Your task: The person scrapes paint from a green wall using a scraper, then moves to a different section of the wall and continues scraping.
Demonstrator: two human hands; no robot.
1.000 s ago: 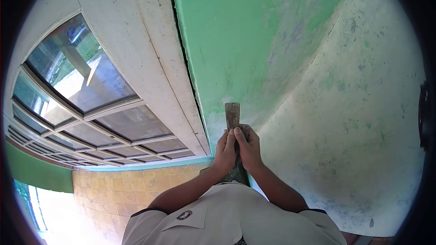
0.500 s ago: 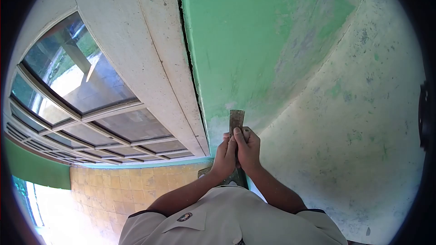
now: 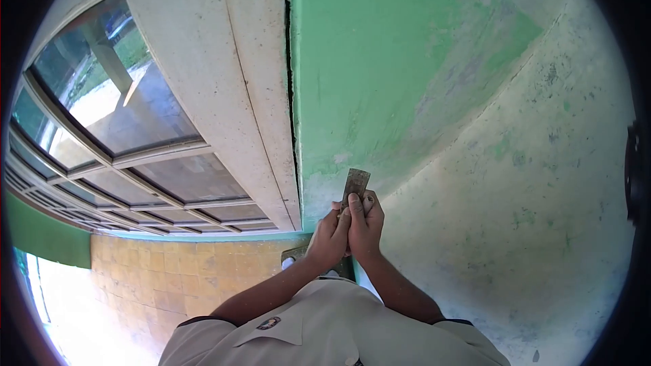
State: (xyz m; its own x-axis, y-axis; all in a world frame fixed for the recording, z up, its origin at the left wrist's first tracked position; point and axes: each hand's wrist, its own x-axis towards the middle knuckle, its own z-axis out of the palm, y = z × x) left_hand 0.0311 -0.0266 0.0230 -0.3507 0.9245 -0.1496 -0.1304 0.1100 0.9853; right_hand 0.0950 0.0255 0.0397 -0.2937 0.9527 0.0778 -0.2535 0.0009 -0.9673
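A flat, worn scraper-like blade (image 3: 356, 181) points up and away from me, in front of the lower part of the green wall (image 3: 366, 61). Both hands grip its lower end. My left hand (image 3: 330, 238) is closed round it from the left, with the thumb up. My right hand (image 3: 366, 229) wraps it from the right, its thumb pressed on the blade's face. The handle is hidden by my fingers. Gray patches of bare plaster show on the green paint.
A framed glass window (image 3: 135, 108) fills the left side, beside a whitish wooden frame (image 3: 196, 47). A pale, stained wall (image 3: 515, 217) spans the right. Yellowish floor tiles (image 3: 156, 264) lie at the lower left.
The blade has tilted slightly to the right, and both hands have shifted a little left in the view. The window and walls have shifted too, as the camera turned.
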